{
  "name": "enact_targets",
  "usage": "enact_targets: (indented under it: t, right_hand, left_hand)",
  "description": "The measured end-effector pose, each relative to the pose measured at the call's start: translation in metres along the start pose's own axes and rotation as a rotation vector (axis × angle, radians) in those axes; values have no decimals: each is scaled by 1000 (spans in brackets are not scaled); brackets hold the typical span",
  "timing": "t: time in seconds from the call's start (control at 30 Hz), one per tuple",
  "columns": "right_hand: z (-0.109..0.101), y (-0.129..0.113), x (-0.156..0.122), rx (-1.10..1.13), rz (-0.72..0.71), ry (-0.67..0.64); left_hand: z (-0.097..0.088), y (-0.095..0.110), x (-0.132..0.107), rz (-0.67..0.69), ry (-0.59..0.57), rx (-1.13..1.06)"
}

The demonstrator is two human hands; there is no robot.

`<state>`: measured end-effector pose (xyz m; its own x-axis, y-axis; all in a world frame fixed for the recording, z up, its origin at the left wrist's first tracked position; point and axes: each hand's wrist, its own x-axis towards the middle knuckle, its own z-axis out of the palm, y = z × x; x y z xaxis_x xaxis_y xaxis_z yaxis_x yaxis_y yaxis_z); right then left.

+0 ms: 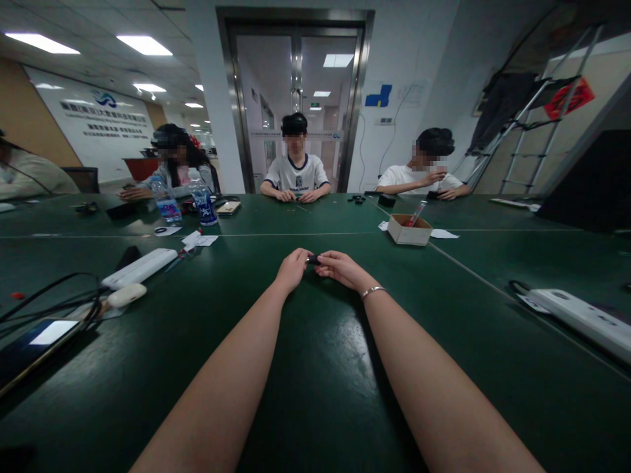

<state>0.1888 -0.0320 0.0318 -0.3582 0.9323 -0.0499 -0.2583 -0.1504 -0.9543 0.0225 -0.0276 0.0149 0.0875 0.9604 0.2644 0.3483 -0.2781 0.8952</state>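
Note:
Both my arms reach forward over the dark green table (315, 368). Between my hands is a small, short black piece (313, 259) with a shiny, metal-looking spot at its left side; it is too small to tell its kind. The fingers of my left hand (292, 269) are closed on its left end. From the other side, my right hand (341, 268) pinches its right end with thumb and fingers. My fingers hide part of it. A silver bracelet (373, 292) circles my right wrist.
An open box (409, 231) stands ahead on the right. White power strips lie at left (140, 268) and right (582, 315), with a phone (37, 348) and cables near left. Two bottles, one here (203, 203), stand farther back. Several people sit around the table.

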Motion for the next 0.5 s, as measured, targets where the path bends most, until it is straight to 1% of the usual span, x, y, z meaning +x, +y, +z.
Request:
enact_targets:
  t: [0.1, 0.17, 0.27, 0.4, 0.5]
  right_hand:
    - [0, 0, 0, -1, -1, 3]
    - [0, 0, 0, 0, -1, 0]
    - [0, 0, 0, -4, 1, -1]
    - [0, 1, 1, -1, 0, 0]
    - [-1, 1, 1, 4, -6, -5]
  left_hand:
    - [1, 0, 0, 38, 10, 6]
    - [1, 0, 0, 25, 19, -14]
    - [1, 0, 0, -10, 1, -34]
    - [1, 0, 1, 9, 13, -19]
    - [1, -2, 2, -20, 6, -29]
